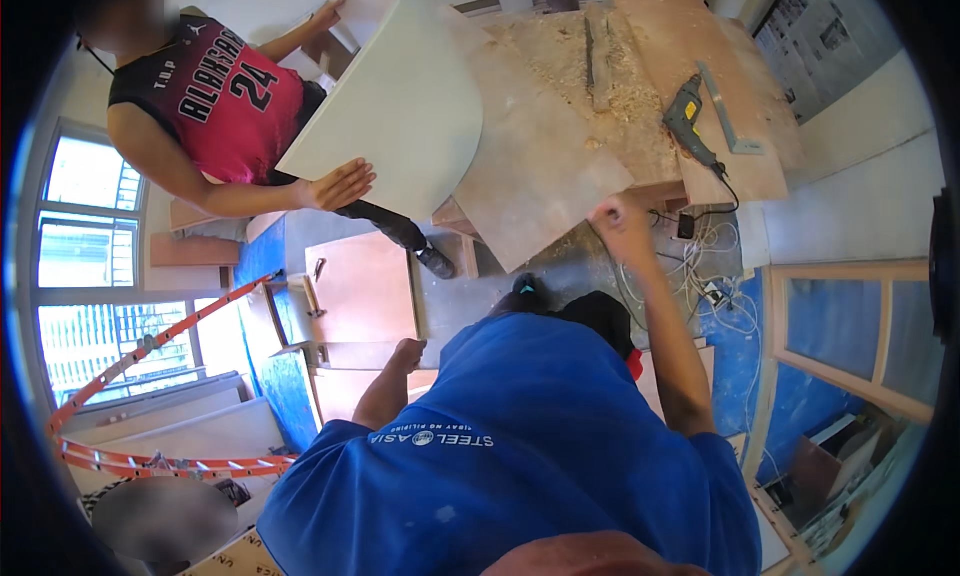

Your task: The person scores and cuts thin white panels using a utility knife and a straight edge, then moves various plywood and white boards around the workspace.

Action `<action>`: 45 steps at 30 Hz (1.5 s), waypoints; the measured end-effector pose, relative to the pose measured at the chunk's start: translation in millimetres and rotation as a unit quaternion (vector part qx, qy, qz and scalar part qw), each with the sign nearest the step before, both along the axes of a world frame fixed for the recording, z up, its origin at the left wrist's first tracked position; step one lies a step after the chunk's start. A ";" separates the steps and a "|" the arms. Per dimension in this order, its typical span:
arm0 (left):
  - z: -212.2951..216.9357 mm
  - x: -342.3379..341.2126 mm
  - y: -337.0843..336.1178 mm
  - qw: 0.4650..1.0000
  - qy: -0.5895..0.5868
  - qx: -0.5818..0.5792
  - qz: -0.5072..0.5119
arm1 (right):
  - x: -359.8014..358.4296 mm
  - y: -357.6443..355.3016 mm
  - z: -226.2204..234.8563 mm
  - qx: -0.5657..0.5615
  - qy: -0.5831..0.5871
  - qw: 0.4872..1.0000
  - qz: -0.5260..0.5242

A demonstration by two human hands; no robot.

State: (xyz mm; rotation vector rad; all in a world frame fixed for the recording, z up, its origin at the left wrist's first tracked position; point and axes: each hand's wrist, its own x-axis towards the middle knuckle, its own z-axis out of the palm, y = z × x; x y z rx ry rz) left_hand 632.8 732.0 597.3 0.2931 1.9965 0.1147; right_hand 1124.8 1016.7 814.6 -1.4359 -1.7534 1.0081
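the right hand was clenched on the edge of a plywood board on the sawdust-strewn worktop, the left hand hung loosely curled, holding nothing, above the floor.

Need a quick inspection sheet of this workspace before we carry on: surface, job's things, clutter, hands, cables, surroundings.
Surface: workbench covered in sawdust and shavings.
Job's things: plywood sheet overhanging the bench edge; white curved panel held by a co-worker's hand.
Clutter: power drill and metal square on the bench; boards on the floor.
Hands: right hand at the plywood sheet's edge, grip unclear; left hand hangs free, loosely closed.
Cables: white tangle on the floor beside the bench.
Surroundings: orange ladder, windows on the left.
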 end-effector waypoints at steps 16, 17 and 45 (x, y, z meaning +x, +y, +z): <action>28.2 169.1 -71.8 0.986 0.044 0.000 0.161 | -6.3 43.0 -141.6 0.165 -0.428 0.808 0.369; 43.5 182.4 -67.1 0.984 0.042 -0.003 0.173 | -6.1 48.0 -135.9 0.166 -0.406 0.826 0.355; 23.9 231.1 -47.4 0.983 0.002 0.019 0.185 | 224.0 14.3 -188.7 -0.492 -0.157 0.760 0.395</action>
